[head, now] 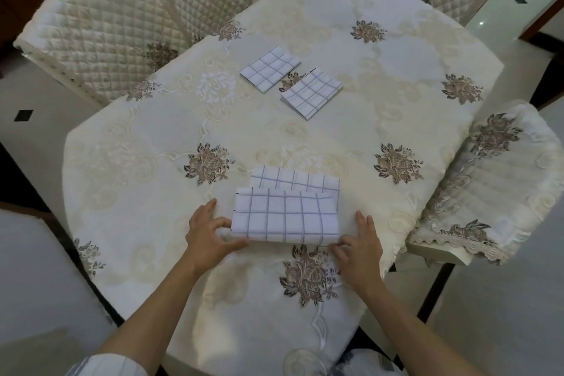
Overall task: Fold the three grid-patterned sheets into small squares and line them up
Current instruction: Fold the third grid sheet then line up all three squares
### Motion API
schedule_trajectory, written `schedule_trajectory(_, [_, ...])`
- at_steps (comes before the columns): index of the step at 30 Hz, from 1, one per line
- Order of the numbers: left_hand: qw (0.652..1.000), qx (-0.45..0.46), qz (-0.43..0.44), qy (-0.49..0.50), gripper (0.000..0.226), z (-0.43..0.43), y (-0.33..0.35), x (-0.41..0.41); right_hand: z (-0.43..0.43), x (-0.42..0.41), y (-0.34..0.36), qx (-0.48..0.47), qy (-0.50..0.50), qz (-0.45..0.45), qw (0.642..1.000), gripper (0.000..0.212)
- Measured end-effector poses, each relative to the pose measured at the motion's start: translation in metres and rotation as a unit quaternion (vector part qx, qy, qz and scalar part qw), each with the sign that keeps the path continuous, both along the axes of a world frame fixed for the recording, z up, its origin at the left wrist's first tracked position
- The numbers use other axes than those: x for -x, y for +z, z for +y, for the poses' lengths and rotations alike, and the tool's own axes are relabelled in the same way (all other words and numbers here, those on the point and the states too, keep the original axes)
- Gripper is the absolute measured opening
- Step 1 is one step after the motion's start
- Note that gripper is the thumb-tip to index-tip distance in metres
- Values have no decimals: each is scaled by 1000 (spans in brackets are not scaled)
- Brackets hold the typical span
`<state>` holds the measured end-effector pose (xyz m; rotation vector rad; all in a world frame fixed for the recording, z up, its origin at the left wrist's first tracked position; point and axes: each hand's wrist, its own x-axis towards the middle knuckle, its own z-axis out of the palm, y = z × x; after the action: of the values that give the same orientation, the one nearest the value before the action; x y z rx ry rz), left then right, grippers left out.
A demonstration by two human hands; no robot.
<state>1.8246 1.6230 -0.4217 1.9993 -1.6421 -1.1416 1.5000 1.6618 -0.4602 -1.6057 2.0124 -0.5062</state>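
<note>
Left-hand (207,235), right-hand (361,250) pinches, seemingly, on sheet (287,214)

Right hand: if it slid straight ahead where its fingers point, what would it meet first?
Nothing close: the right hand, pinching the half-folded sheet by a corner, points past that sheet's right edge over bare tablecloth. Farther on, the nearer folded square lies roughly in line, though depth is unclear.

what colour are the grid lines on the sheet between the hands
The white grid-patterned sheet has dark bluish-grey lines; head view.

White sheets (287,214) carry dark grid lines (cream tablecloth (396,70) bears brown embroidered roses).
</note>
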Motion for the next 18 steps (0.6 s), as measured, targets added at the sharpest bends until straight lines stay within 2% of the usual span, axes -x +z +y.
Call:
schedule_trajectory(4, [999, -9, -33, -17, 62, 2, -10, 1, -2, -1, 3, -20, -8, -12, 1000, 15])
schedule_trajectory(8, [997, 5, -78, -30, 29, 2, -16, 2, -3, -4, 5, -26, -13, -23, 999, 20])
schedule_trajectory(12, [995, 20, -95, -27, 25, 0, -25, 4, -4, -5, 6, -28, -15, -21, 999, 21])
schedule_trajectory(15, [994, 51, -92, -1, 10, -1, -26, 8, -4, -5, 4, -30, -16, -10, 999, 23])
schedule_trajectory(18, [994, 60, -92, 19, 25, 1, -27, 12, -5, -5, 2, -42, -20, -5, 999, 24])
